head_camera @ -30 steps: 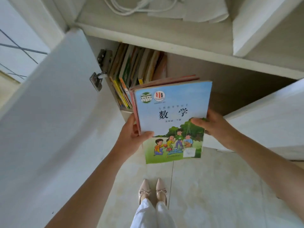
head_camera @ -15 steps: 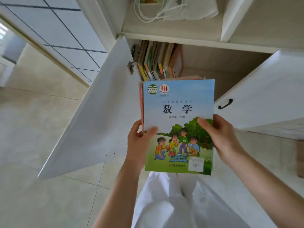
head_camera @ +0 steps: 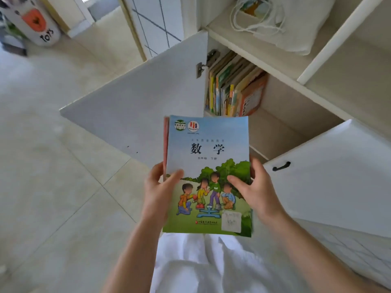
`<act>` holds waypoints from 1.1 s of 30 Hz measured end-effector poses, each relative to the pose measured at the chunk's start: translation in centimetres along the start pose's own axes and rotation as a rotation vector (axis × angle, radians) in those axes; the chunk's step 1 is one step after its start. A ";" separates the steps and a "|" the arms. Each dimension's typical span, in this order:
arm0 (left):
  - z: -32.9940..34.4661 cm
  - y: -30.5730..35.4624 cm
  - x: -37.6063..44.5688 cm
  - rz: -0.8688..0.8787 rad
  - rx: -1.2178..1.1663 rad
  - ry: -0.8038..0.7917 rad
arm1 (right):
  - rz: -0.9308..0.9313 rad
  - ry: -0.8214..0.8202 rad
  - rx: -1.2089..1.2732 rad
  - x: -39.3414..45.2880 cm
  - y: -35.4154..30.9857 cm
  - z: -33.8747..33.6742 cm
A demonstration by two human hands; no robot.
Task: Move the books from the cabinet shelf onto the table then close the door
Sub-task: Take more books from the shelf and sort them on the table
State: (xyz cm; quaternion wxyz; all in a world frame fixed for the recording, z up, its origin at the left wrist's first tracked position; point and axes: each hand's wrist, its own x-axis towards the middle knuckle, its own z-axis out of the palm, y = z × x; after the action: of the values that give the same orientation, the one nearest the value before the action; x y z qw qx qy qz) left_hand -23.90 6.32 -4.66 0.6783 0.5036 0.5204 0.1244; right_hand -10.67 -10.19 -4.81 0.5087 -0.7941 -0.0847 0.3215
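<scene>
left hand, right hand — thumbs forward, fingers curled

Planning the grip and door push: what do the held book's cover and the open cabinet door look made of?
Book cover: apparently glossy coated paper, printed, flexing slightly. Cabinet door: likely white laminated board, smooth matte face, metal hinge.

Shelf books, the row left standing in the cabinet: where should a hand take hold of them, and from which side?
Probably by the outer spines and covers at the open front, coming straight in through the doorway. The shelf books stand on edge, leaning left against the cabinet wall, with bare shelf to their right. One hand could slide in on that free side. Both the left hand and right hand now grip the math book.
</scene>
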 end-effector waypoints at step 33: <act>-29.2 -26.6 -40.0 -0.007 -0.705 1.322 | -0.241 -1.368 -0.424 -36.0 4.5 30.9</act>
State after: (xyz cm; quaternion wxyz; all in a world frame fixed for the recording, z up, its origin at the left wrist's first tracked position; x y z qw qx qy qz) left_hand -74.74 -17.47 -1.67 0.3460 0.0751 0.7502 0.5584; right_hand -58.01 -5.68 -1.91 0.2088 -0.4822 -0.5312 0.6646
